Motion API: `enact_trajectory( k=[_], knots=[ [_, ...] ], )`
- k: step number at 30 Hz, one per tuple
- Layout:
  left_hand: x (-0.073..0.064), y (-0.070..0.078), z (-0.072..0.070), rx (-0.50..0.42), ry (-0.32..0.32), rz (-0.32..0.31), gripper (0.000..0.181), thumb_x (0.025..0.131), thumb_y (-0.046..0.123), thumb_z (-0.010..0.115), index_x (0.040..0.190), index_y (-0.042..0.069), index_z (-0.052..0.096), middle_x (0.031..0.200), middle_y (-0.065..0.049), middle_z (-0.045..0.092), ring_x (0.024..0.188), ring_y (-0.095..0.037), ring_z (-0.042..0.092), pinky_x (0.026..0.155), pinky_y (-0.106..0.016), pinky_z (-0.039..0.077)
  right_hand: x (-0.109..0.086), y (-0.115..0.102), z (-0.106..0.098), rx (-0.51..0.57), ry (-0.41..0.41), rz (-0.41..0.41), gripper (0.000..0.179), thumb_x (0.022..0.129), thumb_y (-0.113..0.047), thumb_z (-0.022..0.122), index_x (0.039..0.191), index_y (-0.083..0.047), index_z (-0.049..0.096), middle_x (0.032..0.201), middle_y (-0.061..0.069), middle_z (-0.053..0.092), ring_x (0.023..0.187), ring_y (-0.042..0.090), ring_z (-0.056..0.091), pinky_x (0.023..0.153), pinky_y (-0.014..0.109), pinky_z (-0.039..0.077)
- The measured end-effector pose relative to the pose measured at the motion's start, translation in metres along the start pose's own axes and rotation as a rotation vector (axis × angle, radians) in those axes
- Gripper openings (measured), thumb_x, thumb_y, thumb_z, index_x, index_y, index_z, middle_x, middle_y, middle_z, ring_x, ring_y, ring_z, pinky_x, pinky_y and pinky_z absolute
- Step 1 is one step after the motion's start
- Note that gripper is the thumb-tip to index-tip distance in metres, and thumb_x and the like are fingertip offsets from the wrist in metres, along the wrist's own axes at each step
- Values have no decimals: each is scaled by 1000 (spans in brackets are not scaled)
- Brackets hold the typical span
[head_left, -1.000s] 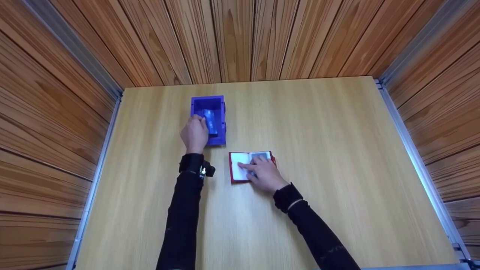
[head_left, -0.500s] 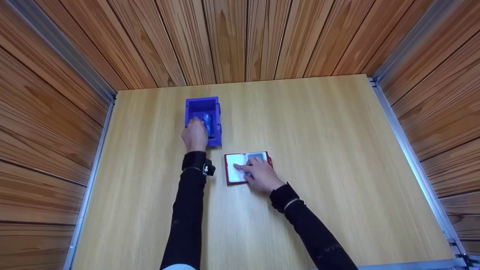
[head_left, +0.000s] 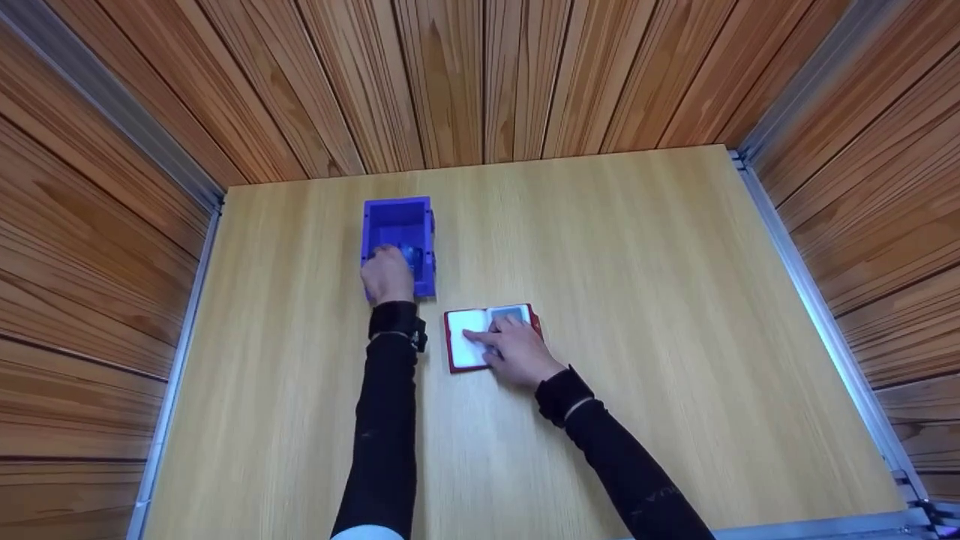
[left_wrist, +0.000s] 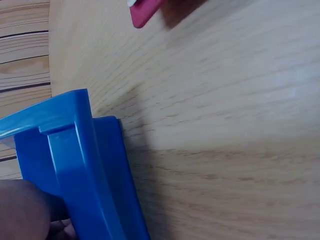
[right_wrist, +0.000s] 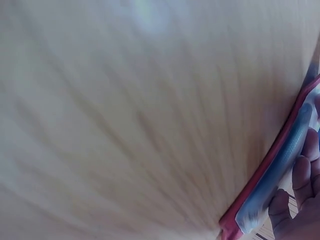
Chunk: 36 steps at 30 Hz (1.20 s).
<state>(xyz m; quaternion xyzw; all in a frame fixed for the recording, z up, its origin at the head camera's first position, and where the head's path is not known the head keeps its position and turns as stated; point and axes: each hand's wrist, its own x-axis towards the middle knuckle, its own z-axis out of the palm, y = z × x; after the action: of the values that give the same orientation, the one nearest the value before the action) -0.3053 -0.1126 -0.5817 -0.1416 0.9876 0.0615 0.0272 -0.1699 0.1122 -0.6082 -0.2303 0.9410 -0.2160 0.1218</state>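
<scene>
My left hand (head_left: 388, 274) reaches over the near left side of a blue plastic bin (head_left: 397, 211), its fingers down inside. A shiny blue item (head_left: 409, 256) lies beside these fingers, partly hidden; its kind does not show. In the left wrist view the thumb (left_wrist: 22, 210) is within the bin's walls, and most of the fingers are out of sight. My right hand (head_left: 521, 352) rests on an open red card holder (head_left: 466, 346), index finger straight on the white left side. The other fingers lie on the right side, where a bluish sleeve (right_wrist: 280, 170) shows in the right wrist view.
Both things stand on a light wooden table (head_left: 637, 300), the bin farther back and left of the card holder. Wood-plank walls (head_left: 450, 82) close off the back and sides. Metal rails (head_left: 810, 300) run along the table's edges.
My left hand has drawn slightly nearer and deeper into the bin, and less of the blue item shows. The right hand stays on the card holder. The head view has shifted a little.
</scene>
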Motion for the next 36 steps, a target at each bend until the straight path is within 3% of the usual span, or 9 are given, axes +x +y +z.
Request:
enact_trajectory(
  k=[7,17,21,26,28,31,33,35,36],
  knots=[
    [-1,1,0,47,-37,40,29,102,9,50,123,2,69,111,-13,75,97,-28,75,77,-41,59,0,0,0,1,11,0,48,102,-24,65,148,-34,57,105,1,52,103,21,46,89,37,38],
    [-5,-3,-2,-76,-10,67,29,99,11,57,120,-3,70,111,-19,75,98,-38,73,83,-48,59,1,2,-1,9,21,6,49,101,-23,66,148,-35,57,102,1,49,103,20,44,87,36,37],
    [-11,-6,-1,-153,61,81,31,99,12,57,124,-4,67,111,-21,74,94,-40,73,81,-51,58,0,2,1,14,9,3,49,101,-23,66,148,-35,57,104,2,51,103,21,45,88,36,37],
    [-23,-9,-7,-272,268,120,35,103,22,58,131,1,63,111,-16,73,78,-36,72,67,-49,56,2,2,2,17,22,-13,48,101,-22,65,148,-34,58,103,2,52,101,21,45,86,36,37],
    [-31,-12,-10,-339,372,186,29,103,26,60,121,4,66,101,-12,73,68,-31,68,59,-46,53,2,2,2,23,38,-13,48,101,-21,66,147,-34,59,101,1,51,99,21,44,85,36,36],
    [-48,-20,-12,-442,454,413,17,101,24,63,104,7,65,85,-7,69,58,-24,62,51,-40,47,2,2,2,34,44,-6,49,101,-22,66,147,-35,59,99,0,49,98,20,44,84,35,35],
    [-63,-29,-8,-473,419,605,13,97,20,68,101,8,67,81,-5,69,57,-20,60,50,-35,45,2,3,2,30,33,-10,49,101,-23,66,148,-35,58,100,1,49,100,21,44,86,36,36],
    [-80,-38,-2,-460,293,756,18,93,22,75,106,10,70,83,-3,70,60,-15,61,51,-29,44,1,3,3,24,19,-14,49,102,-24,65,149,-35,57,101,1,49,103,22,44,87,37,36],
    [-87,-41,2,-432,221,800,24,92,26,78,111,12,71,85,-1,70,62,-13,61,52,-27,44,1,4,3,21,12,-12,49,102,-25,65,149,-36,56,101,1,49,104,22,44,87,37,36]
  ],
)
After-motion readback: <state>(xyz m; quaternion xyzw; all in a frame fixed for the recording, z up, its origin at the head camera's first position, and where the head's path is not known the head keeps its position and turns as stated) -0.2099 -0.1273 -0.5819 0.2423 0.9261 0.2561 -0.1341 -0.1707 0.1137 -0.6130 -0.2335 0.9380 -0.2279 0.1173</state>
